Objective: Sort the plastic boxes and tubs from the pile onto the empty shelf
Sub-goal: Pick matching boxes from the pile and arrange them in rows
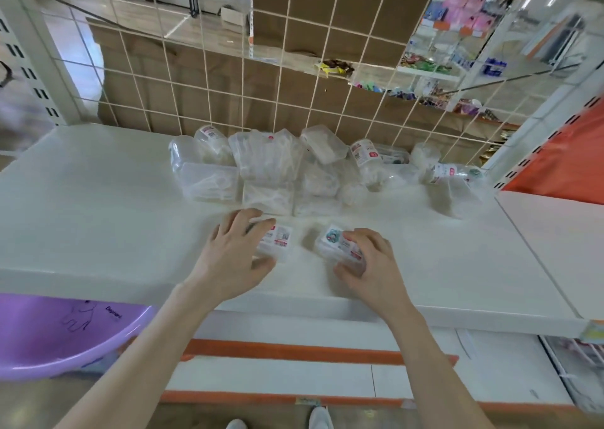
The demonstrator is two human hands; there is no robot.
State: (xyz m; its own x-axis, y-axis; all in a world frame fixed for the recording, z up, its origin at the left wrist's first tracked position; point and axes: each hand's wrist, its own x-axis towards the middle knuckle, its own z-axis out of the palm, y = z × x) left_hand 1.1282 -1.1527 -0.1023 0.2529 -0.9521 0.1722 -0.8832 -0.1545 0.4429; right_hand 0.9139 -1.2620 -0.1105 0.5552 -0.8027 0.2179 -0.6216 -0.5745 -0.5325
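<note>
We get a bright, even picture here, nothing dim. The white shelf (98, 206) looks a bit washed out, with only soft, faint shadows beside the left box (277, 242) and right box (336, 249) and under the pile of clear tubs (277, 164). Labels are too smeary to read. The wide lens bends the wire grid (294, 69), and the edges go blurry, worst around the far aisle (490, 36) top right.

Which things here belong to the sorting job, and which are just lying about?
Job: left hand gripping the left box; right hand gripping the right box; pile of clear tubs; white shelf.
Lying about: purple basin; wire grid; cardboard behind it.
</note>
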